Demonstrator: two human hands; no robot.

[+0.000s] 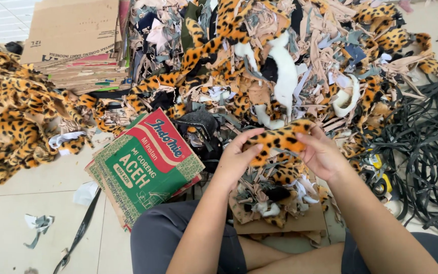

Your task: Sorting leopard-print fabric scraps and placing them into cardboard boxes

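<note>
Head view: leopard-print piece (279, 139) (fuzzy) pinched between both hands.

Far side blocked: scrap heap (290, 66) of fur and cloth offcuts spans whole width.
Far left: stack of flattened cartons (77, 45) against heap.
Left: leopard fur pile (11, 127) on floor.
Near centre-left: green-red carton sheets (143, 167) just beside left knee.
Right: black strap tangle (427, 152), yellow tape rolls (381, 182) at edge.
Free room: bare floor tiles (6, 223) near left, only small paper scraps (39, 223) and one black strip (79, 233).
</note>
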